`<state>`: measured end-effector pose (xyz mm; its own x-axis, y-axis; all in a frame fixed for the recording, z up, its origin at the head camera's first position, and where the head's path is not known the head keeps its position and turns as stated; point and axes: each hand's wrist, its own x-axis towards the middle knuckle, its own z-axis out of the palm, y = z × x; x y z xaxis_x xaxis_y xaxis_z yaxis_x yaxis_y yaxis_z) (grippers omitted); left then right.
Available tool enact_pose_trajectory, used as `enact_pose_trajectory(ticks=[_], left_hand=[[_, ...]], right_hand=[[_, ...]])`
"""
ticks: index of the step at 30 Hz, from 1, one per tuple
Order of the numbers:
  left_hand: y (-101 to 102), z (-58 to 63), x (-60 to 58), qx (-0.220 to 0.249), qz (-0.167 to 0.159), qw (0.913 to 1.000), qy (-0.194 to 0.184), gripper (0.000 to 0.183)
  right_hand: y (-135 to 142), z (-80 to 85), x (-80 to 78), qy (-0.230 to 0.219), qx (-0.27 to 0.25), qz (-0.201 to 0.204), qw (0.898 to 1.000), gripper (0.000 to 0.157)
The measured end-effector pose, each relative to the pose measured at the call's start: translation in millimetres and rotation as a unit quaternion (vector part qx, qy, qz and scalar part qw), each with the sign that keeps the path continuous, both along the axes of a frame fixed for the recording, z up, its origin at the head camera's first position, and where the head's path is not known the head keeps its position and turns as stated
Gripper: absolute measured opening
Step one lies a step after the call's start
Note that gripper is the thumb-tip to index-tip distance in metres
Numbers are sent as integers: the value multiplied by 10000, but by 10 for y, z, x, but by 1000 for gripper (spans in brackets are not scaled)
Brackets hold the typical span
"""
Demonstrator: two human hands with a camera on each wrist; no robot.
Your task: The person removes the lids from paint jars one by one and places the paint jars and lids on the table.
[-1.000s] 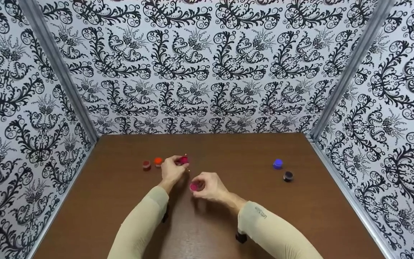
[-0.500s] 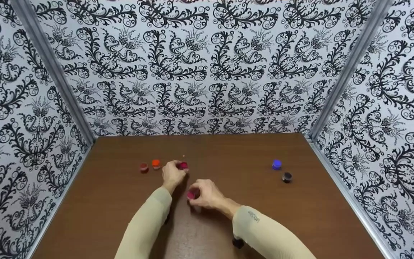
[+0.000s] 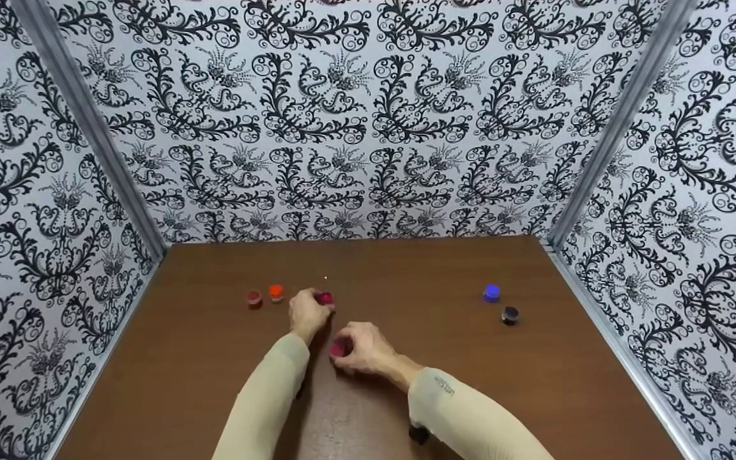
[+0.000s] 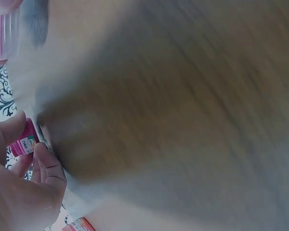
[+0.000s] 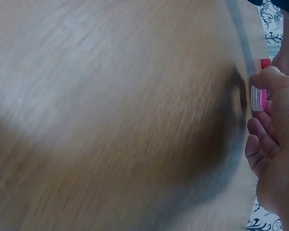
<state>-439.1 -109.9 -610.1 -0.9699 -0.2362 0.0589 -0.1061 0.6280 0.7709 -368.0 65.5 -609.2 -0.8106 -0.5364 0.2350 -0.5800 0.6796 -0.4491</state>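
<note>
My left hand [image 3: 308, 314] grips a small magenta jar [image 4: 26, 139] with a printed label, thumb on one side and fingers on the other. The head view shows its magenta top [image 3: 324, 298] beside the fingertips. Whether it touches the table cannot be told. Nearer the front, my right hand [image 3: 367, 348] pinches a small round pot [image 5: 258, 98], part clear and part pink, between thumb and fingers. Its pink face [image 3: 340, 347] points left in the head view. To the left of my left hand stand an orange-lidded jar [image 3: 276, 293] and a dark red jar [image 3: 254, 299].
On the right of the brown table [image 3: 419, 275] stand a blue-lidded jar [image 3: 491, 293] and a black-lidded jar [image 3: 510, 315]. Patterned walls [image 3: 342, 147] rise at the back and both sides. Metal posts [image 3: 90, 128] run up the corners.
Both hands have come a little nearer the front edge, each with its jar still held. The view has shifted slightly. The other jars stay in place.
</note>
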Motion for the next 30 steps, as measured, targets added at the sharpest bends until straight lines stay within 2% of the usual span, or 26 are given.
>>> enact_pose_trajectory(ticks=[8,9,12,15,16,19,23,29,30], left_hand=[[15,-36,4,-14,60,10000,26,34],[7,-99,-25,-97,40,9998,158,34],[-9,-173,-71,-152,10,9992,376,35],[-38,-365,-206,-387,-42,9974,603,38],[-41,-384,-226,-399,-49,9975,582,39],[-60,-543,-325,-626,-58,9962,599,44],[-67,-564,-321,-657,-28,9967,466,50],[-72,-498,-263,-470,-94,9982,357,54],[-69,-446,-231,-426,-111,9984,364,52]], right_hand=[[-14,-39,7,-163,-37,-14,9999,22],[-15,-43,7,-115,-38,0,9999,22],[-17,-54,8,66,-9,45,10000,23],[-24,-52,4,189,17,60,9998,23],[-24,-49,6,158,17,39,9999,23],[-31,-35,8,63,-24,6,10000,23],[-41,-23,11,-66,-23,-25,10000,23],[-34,6,21,-262,-5,-69,9996,26],[-31,14,20,-315,-16,-81,9995,27]])
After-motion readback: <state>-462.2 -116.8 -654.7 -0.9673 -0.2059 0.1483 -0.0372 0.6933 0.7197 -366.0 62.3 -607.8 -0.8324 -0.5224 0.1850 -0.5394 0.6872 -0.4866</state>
